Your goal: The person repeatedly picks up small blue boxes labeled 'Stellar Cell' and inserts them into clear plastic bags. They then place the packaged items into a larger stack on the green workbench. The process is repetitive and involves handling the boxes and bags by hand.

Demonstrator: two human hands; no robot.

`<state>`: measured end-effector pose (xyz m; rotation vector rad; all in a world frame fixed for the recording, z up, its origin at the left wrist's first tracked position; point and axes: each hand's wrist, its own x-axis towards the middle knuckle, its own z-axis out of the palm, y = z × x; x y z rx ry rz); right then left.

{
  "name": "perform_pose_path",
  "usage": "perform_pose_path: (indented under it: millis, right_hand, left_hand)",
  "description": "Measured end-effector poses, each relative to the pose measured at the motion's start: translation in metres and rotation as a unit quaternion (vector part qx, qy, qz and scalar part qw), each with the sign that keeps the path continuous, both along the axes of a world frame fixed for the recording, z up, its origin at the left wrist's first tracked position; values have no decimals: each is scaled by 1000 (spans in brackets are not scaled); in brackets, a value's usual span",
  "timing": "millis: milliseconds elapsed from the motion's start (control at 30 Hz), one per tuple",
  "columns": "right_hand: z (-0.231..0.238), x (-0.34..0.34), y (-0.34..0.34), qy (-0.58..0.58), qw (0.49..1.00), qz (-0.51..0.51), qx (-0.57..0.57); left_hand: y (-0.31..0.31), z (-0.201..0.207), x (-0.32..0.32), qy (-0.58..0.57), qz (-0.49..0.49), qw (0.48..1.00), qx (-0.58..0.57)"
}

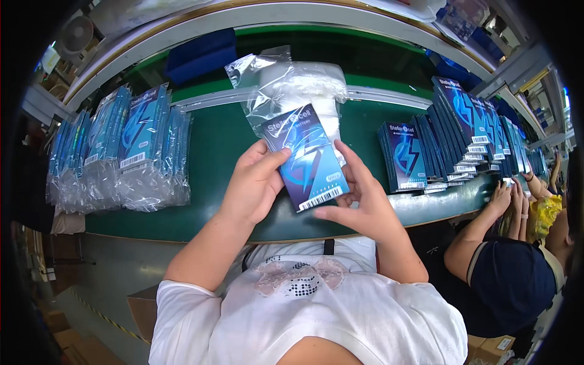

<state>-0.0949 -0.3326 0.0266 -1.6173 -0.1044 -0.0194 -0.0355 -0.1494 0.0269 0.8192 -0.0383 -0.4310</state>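
A flat blue battery box with a lightning-bolt print is tilted above the green bench in front of me. My left hand grips its left side, with the thumb lying across the printed face. Around its lower right corner curls my right hand, index finger along the right edge and thumb by the bottom edge. Clear plastic bag film spreads just beyond the box's top end; I cannot tell whether the box is inside it. Behind lies a stack of clear bags.
Bagged blue boxes stand in rows at the left of the green bench. Unbagged boxes are stacked along the right. A blue bin sits behind the metal rail. A co-worker's hand reaches to the bench at far right.
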Motion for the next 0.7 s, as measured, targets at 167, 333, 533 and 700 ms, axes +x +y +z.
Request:
perform_pose_path:
  millis: [167, 333, 533, 700]
  right_hand:
    - [17, 9, -10, -232, 951, -81, -188]
    - [24, -1, -9, -398, 887, -199, -125]
    - [21, -1, 32, -372, 908, 136, -139]
    - [27, 1, 37, -400, 895, 176, -95]
  left_hand:
    - [-10, 9, -33, -17, -191, 981, 27]
    - [-3, 3, -25, -33, -236, 967, 91]
    - [1, 17, -30, 64, -169, 983, 5]
    - [32, 40, -29, -163, 105, 974, 117]
